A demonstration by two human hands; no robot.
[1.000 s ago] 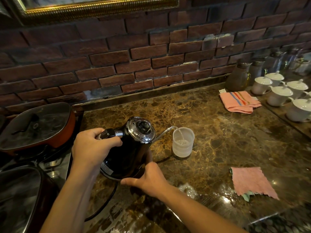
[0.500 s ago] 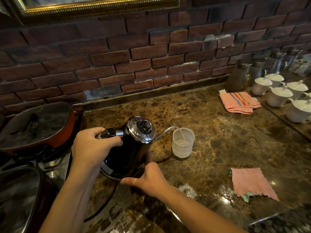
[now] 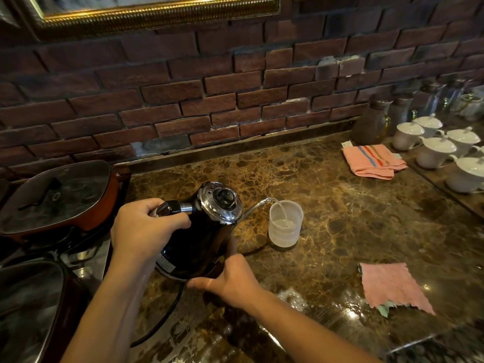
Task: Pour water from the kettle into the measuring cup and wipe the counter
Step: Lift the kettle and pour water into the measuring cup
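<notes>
A black kettle [image 3: 201, 237] with a chrome lid is tilted to the right above the brown marble counter [image 3: 353, 221]. My left hand [image 3: 142, 229] grips its handle. My right hand [image 3: 230, 280] supports the kettle's base from below, fingers around its lower edge. A thin stream of water runs from the gooseneck spout into a translucent measuring cup [image 3: 285, 224], which stands upright just right of the kettle and holds some water. A pink wiping cloth [image 3: 392, 286] lies flat on the counter at the right front.
A folded pink striped towel [image 3: 372, 161] lies at the back right beside several lidded white cups [image 3: 434, 150] and a dark jug [image 3: 370, 124]. Two lidded electric pans [image 3: 57, 197] stand at the left. The kettle's cord trails under my left arm. A brick wall backs the counter.
The kettle stays tilted and the water keeps running; the level in the measuring cup has risen slightly. Both hands hold their places.
</notes>
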